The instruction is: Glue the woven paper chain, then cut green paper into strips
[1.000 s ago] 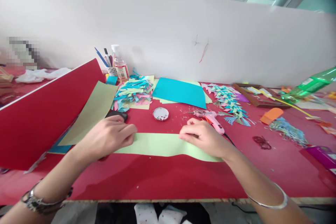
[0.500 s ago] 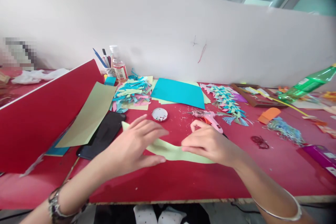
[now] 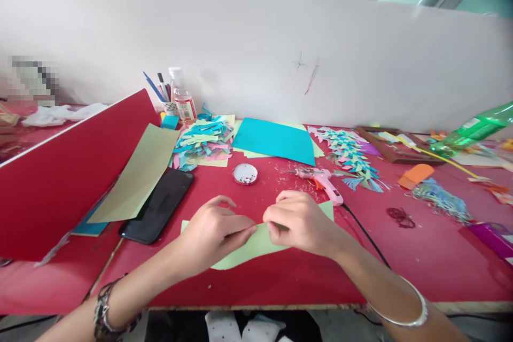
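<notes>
Far left, a red board (image 3: 60,171) tilts up off the table (image 3: 280,283). A pale sheet (image 3: 136,173) leans against its right edge. Just right of that, a black phone (image 3: 158,206) lies flat. Back by the wall, pens (image 3: 160,85) stand beside a clear bottle (image 3: 182,99). A heap of blue, pink and green scraps (image 3: 204,141) sits just near of them.

Now near centre: the left hand (image 3: 212,232) reaches in from the near left with a band on the wrist. Its fingers are together and pinched down on the green paper (image 3: 240,254), with the thumb arched above. The paper lies on the table close to the near edge. It runs from beside the phone under both hands, and 1 corner pokes out to the right by the glue gun. The right hand (image 3: 300,222), with a bangle on its wrist, meets the left fingertip to fingertip. Its fingers are curled and clamped on the paper's upper part, though whether that part is folded over, I cannot tell.

Far of the hands are a small round lid (image 3: 245,173) and a blue sheet (image 3: 276,141). Moving right, the pink glue gun (image 3: 326,184) lies with its black cord (image 3: 364,235) trailing toward the near edge beside the right forearm. Beyond it is a woven paper piece (image 3: 348,155). Further right are a red thread loop (image 3: 401,218) and an orange piece (image 3: 414,175), with a wooden frame (image 3: 393,152) behind them. A green bottle (image 3: 473,131) lies tilted at the far right. A purple box (image 3: 492,238) sits near the right edge.
</notes>
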Demonstrator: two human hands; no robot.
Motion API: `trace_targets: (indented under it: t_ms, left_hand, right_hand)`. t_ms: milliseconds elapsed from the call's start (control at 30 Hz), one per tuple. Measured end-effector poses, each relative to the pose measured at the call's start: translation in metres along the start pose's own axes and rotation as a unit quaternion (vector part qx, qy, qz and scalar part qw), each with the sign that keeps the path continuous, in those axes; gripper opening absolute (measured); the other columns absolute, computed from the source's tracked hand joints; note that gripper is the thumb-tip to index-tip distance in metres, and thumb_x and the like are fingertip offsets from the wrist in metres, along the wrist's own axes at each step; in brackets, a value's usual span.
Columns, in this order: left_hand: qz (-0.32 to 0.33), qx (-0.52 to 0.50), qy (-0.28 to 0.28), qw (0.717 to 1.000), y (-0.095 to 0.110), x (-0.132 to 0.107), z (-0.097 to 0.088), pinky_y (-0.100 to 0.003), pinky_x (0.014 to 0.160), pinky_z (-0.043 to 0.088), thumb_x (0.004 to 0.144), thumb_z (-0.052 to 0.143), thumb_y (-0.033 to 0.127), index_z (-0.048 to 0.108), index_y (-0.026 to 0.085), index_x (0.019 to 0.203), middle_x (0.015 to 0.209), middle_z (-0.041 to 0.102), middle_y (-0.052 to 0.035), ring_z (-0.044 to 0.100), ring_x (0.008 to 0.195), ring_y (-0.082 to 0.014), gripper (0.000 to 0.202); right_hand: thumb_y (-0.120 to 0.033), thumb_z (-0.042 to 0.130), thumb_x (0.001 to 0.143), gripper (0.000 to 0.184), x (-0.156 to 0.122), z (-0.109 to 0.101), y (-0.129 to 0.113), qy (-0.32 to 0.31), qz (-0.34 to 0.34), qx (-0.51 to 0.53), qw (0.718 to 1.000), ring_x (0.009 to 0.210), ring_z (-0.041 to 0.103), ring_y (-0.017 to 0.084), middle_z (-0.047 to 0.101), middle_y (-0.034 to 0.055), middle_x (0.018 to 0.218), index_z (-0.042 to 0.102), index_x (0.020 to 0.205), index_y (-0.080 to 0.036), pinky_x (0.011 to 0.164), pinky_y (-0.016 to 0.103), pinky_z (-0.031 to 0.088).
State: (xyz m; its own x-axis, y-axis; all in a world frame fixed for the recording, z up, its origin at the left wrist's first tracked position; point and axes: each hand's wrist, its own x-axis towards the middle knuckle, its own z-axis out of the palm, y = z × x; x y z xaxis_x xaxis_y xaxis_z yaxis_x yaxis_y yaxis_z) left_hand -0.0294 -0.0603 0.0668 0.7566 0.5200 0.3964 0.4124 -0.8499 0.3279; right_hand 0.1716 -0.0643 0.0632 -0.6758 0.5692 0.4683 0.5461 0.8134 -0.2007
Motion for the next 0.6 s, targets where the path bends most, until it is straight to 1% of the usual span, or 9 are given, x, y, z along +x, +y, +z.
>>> trace_targets:
  t_ms: [133, 267, 333, 400, 467, 500, 533, 567, 600]
  left_hand:
    - [-0.016, 0.017, -0.012, 1.000, -0.012, -0.012, -0.004, -0.021, 0.058, 0.036, 0.088, 0.038, 0.021, 0.053, 0.016, 0.061, 0.047, 0.047, 0.0038, 0.039, 0.046, -0.0082, 0.031]
    - [-0.044, 0.054, -0.010, 0.998, -0.025, -0.026, -0.018, -0.020, 0.054, 0.034, 0.088, 0.038, 0.024, 0.057, 0.017, 0.064, 0.051, 0.052, 0.0017, 0.045, 0.049, -0.0089, 0.031]
    - [-0.043, 0.088, 0.004, 0.995, -0.030, -0.031, -0.026, -0.020, 0.053, 0.034, 0.088, 0.038, 0.025, 0.061, 0.017, 0.069, 0.051, 0.053, 0.0016, 0.047, 0.049, -0.0090, 0.031]
    - [-0.034, 0.113, 0.011, 0.993, -0.032, -0.034, -0.032, -0.020, 0.053, 0.035, 0.088, 0.038, 0.025, 0.062, 0.018, 0.073, 0.050, 0.053, 0.0018, 0.048, 0.049, -0.0090, 0.030]
    - [-0.027, 0.119, 0.005, 0.993, -0.031, -0.034, -0.034, -0.020, 0.054, 0.036, 0.089, 0.037, 0.025, 0.062, 0.019, 0.072, 0.050, 0.055, 0.0017, 0.049, 0.049, -0.0092, 0.031]
    - [-0.021, 0.116, -0.001, 0.993, -0.029, -0.033, -0.033, -0.020, 0.055, 0.037, 0.089, 0.037, 0.025, 0.062, 0.019, 0.071, 0.051, 0.056, 0.0014, 0.049, 0.050, -0.0095, 0.031]
    - [-0.013, 0.113, -0.006, 0.993, -0.028, -0.031, -0.032, -0.021, 0.057, 0.037, 0.089, 0.037, 0.025, 0.062, 0.019, 0.071, 0.052, 0.056, 0.0012, 0.049, 0.050, -0.0097, 0.031]
    - [-0.006, 0.110, -0.009, 0.994, -0.026, -0.029, -0.031, -0.021, 0.058, 0.038, 0.089, 0.037, 0.025, 0.062, 0.019, 0.071, 0.052, 0.057, 0.0011, 0.049, 0.050, -0.0099, 0.031]
    - [0.001, 0.106, -0.009, 0.994, -0.024, -0.027, -0.029, -0.022, 0.060, 0.038, 0.089, 0.038, 0.025, 0.062, 0.020, 0.072, 0.053, 0.057, 0.0011, 0.049, 0.050, -0.0099, 0.030]
  right_hand:
    - [-0.005, 0.041, 0.065, 0.017, -0.018, -0.003, 0.016, -0.003, 0.032, -0.022, 0.999, 0.046, 0.035, 0.007, 0.045, -0.0065, 0.048, 0.044, 0.057, -0.019, 0.057, 0.022, 0.032]
    - [-0.007, 0.040, 0.070, 0.018, -0.045, -0.008, 0.036, -0.002, 0.086, -0.062, 0.994, 0.049, 0.042, 0.009, 0.046, -0.0041, 0.050, 0.046, 0.058, -0.019, 0.054, 0.022, 0.032]
    - [-0.008, 0.041, 0.071, 0.018, -0.059, -0.012, 0.048, 0.003, 0.116, -0.087, 0.989, 0.050, 0.044, 0.009, 0.048, -0.0032, 0.051, 0.047, 0.059, -0.019, 0.054, 0.022, 0.033]
    - [-0.009, 0.042, 0.072, 0.017, -0.067, -0.016, 0.057, 0.024, 0.133, -0.124, 0.983, 0.051, 0.045, 0.010, 0.050, -0.0028, 0.052, 0.047, 0.060, -0.020, 0.054, 0.023, 0.034]
    - [-0.010, 0.042, 0.074, 0.016, -0.066, -0.020, 0.057, 0.060, 0.136, -0.137, 0.979, 0.055, 0.048, 0.012, 0.052, -0.0021, 0.054, 0.048, 0.064, -0.020, 0.058, 0.024, 0.037]
    - [-0.011, 0.042, 0.076, 0.015, -0.061, -0.021, 0.053, 0.078, 0.134, -0.128, 0.980, 0.059, 0.050, 0.013, 0.055, -0.0010, 0.059, 0.050, 0.068, -0.020, 0.062, 0.026, 0.039]
    - [-0.013, 0.043, 0.078, 0.012, -0.055, -0.022, 0.046, 0.088, 0.128, -0.108, 0.982, 0.065, 0.053, 0.013, 0.059, 0.0008, 0.066, 0.052, 0.074, -0.020, 0.067, 0.027, 0.040]
    - [-0.016, 0.044, 0.080, 0.010, -0.047, -0.021, 0.037, 0.094, 0.123, -0.091, 0.984, 0.076, 0.055, 0.015, 0.062, 0.0034, 0.078, 0.053, 0.082, -0.020, 0.073, 0.029, 0.041]
    - [-0.020, 0.047, 0.081, 0.012, -0.039, -0.021, 0.028, 0.078, 0.108, -0.077, 0.988, 0.085, 0.055, 0.017, 0.062, 0.0057, 0.089, 0.054, 0.091, -0.019, 0.079, 0.031, 0.040]
